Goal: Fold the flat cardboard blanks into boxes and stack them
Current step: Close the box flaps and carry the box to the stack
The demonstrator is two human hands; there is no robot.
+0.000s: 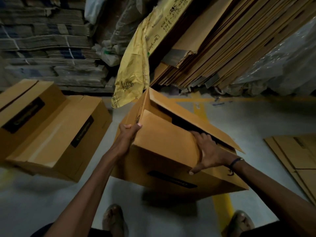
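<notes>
Item: half-formed cardboard box, brown, held up off the grey floor in front of the person, tilted, its open end turned away and to the right. One short flap is folded across the opening; the long far flap stands out loose above a dark interior. A black printed label shows on the lower near face. Left hand: closed around the box's left edge, fingers wrapped over the corner, thumb on the near face. Right hand: spread wide, palm flat on the folded flap's right edge, fingertips reaching into the opening, thumb down on the near face; a dark band circles that wrist. Left of the held box: two finished boxes on the floor, closed, standing side by side and touching, the farther one higher, each with a black label. Right edge: flat blanks lying on the floor, well apart from the held box. Behind: leaning cardboard sheets, a yellow woven sack draped over them, bundled grey cardboard stacks at left. Yellow floor lines run under the box. Two feet show at the bottom.
</notes>
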